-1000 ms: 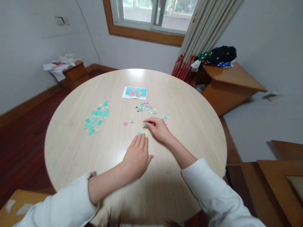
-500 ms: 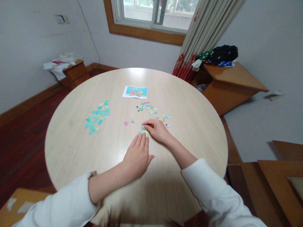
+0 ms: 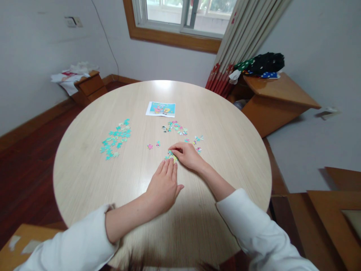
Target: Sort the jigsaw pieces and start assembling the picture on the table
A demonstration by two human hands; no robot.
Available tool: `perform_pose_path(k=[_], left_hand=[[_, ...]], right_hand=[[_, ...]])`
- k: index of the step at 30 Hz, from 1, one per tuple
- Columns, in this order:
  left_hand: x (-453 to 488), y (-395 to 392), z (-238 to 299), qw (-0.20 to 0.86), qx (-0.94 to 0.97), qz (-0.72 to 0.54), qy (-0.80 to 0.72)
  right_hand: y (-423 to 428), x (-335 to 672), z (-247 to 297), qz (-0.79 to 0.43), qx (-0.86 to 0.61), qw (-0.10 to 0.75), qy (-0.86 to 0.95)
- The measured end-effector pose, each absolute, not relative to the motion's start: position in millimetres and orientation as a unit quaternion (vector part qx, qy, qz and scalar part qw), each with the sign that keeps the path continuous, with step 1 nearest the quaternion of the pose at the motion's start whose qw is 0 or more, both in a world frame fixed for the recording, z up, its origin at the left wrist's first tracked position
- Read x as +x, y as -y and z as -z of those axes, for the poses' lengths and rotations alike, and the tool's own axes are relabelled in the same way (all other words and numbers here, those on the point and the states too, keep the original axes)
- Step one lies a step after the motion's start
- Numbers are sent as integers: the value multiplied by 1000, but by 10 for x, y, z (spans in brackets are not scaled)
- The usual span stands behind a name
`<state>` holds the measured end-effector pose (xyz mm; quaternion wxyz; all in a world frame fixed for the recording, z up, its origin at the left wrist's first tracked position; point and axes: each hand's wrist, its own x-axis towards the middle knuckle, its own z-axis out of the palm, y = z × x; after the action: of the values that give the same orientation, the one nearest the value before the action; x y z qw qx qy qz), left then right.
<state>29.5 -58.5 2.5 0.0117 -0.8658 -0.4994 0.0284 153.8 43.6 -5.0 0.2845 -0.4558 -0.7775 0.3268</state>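
My left hand (image 3: pixel 164 185) lies flat on the round wooden table (image 3: pixel 84 169), fingers stretched out, tips touching a small joined cluster of puzzle pieces (image 3: pixel 171 156). My right hand (image 3: pixel 188 155) rests just right of it, fingers curled, pinching a puzzle piece down against that cluster. Loose coloured pieces (image 3: pixel 175 128) lie beyond the hands, a few more (image 3: pixel 197 140) sit at the right, and two single pieces (image 3: pixel 152 145) lie to the left. A spread of teal pieces (image 3: pixel 116 138) covers the table's left part. A printed reference picture (image 3: pixel 160 109) lies farther back.
A wooden side table (image 3: pixel 278 94) with dotted fabric (image 3: pixel 262 64) stands at the right by the curtain (image 3: pixel 242 41). A low cabinet (image 3: pixel 88 86) with papers sits at the left wall. Wooden furniture (image 3: pixel 332 210) is at the lower right.
My right hand has drawn slightly nearer and pressed its piece onto the cluster by my left fingertips. The left hand has stayed put.
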Motion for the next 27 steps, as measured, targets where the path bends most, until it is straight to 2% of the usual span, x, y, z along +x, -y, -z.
perform_pose_path(k=[10, 15, 21, 27], left_hand=[[302, 585, -49, 1, -864, -33, 502], [288, 580, -42, 11, -866, -27, 500], [240, 538, -35, 24, -862, -7, 507], [207, 496, -14, 18, -860, 7, 510]], right_hand=[[-443, 1548, 69, -324, -445, 281, 786], [-521, 1658, 70, -286, -464, 345, 764], [-763, 2053, 94, -168, -556, 401, 709], [-982, 2491, 186, -148, -648, 419, 619]])
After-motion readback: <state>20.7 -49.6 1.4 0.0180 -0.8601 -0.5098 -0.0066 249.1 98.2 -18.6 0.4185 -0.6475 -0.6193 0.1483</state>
